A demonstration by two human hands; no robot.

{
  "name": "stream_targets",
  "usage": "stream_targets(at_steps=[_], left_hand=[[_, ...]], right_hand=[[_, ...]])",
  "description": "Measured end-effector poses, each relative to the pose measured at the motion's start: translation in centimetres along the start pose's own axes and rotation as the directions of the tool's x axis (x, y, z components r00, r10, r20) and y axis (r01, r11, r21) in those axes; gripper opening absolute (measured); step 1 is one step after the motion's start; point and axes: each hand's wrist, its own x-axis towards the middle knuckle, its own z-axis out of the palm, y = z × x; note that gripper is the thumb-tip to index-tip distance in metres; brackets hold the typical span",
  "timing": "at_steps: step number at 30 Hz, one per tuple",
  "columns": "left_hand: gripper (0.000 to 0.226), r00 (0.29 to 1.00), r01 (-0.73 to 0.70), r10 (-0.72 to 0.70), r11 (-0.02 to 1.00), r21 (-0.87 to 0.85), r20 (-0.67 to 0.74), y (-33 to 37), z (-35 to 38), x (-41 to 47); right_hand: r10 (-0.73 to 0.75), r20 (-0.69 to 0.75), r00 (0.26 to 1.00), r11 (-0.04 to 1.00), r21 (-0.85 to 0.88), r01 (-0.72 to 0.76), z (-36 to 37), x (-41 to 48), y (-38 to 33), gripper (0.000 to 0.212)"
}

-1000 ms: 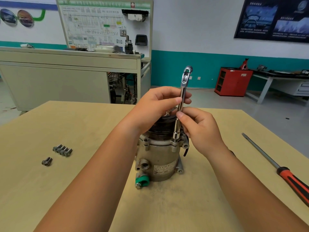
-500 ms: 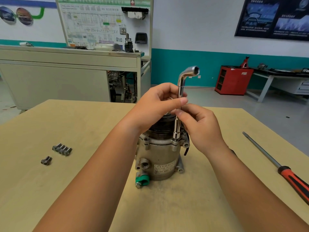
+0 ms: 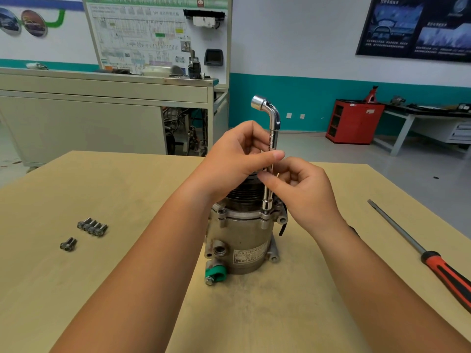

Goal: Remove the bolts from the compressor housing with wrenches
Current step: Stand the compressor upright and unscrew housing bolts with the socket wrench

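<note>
– At the counter's (image 3: 76, 289) near middle, what stands?
– The compressor housing (image 3: 244, 240), upright, with a green cap (image 3: 216, 272) at its foot.
– And the hands?
– Both grip the wrench (image 3: 273, 133). The left hand (image 3: 234, 161) curls round its shaft, and the right hand (image 3: 303, 192) pinches it just below. Its lower socket sits on the housing's flange, and the bent top points left.
– To the sides?
– Loose bolts (image 3: 92, 227) lie well to the left, a screwdriver (image 3: 430, 259) to the right. A red cabinet (image 3: 354, 122) stands far back.
</note>
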Motion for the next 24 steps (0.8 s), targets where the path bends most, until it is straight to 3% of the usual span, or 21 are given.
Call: stream_targets(at_steps=[4,9,15,18,24], left_hand=[[0.017,0.999,0.017,-0.018,1.0,0.022,0.047,0.39,0.01,-0.1],[0.028,0.995,0.048,-0.043,0.998,-0.049,0.089,0.58,-0.15,-0.26],[0.026,1.0,-0.018,0.019,0.999,-0.037,0.024,0.33,0.04,-0.23],[0.029,0.999,-0.03,0.031,0.997,-0.066,0.014,0.21,0.06,-0.09],[0.024,1.0,-0.002,0.002,0.999,-0.037,0.016,0.14,-0.02,0.08]], right_hand=[[-0.055,0.069,0.996,0.998,0.007,0.055,-0.06,-0.07,-0.41,0.015],[-0.061,0.119,0.991,0.998,0.034,0.058,-0.12,-0.24,-0.14,0.026],[-0.005,0.043,0.999,0.998,0.069,0.002,-0.02,-0.07,-0.01,0.028],[-0.01,0.011,1.0,0.999,0.035,0.009,0.02,0.11,-0.19,0.004],[-0.06,0.045,0.997,0.998,-0.018,0.061,0.22,0.01,-0.7,0.014]])
